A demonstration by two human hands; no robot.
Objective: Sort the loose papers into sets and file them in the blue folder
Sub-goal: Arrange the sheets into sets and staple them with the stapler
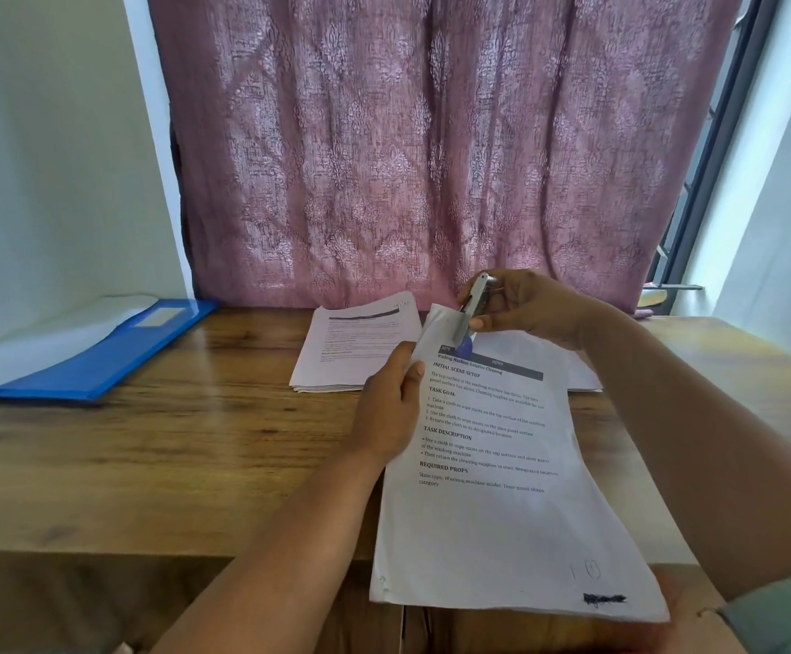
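Note:
A set of printed papers (502,507) is lifted off the wooden table, its top page headed in bold print. My left hand (386,408) grips the set's left edge near the top. My right hand (525,304) holds a grey stapler (471,311) with a blue base, its jaws over the set's top left corner. A second stack of papers (351,346) lies flat on the table behind my left hand. More sheets (584,375) lie under my right forearm. The blue folder (100,361) lies open at the table's far left with a white sheet in it.
The wooden table (171,441) runs across the view, with its front edge near me. A pink patterned curtain (431,148) hangs behind it. White walls stand at both sides, and a dark window frame (709,148) shows at the right.

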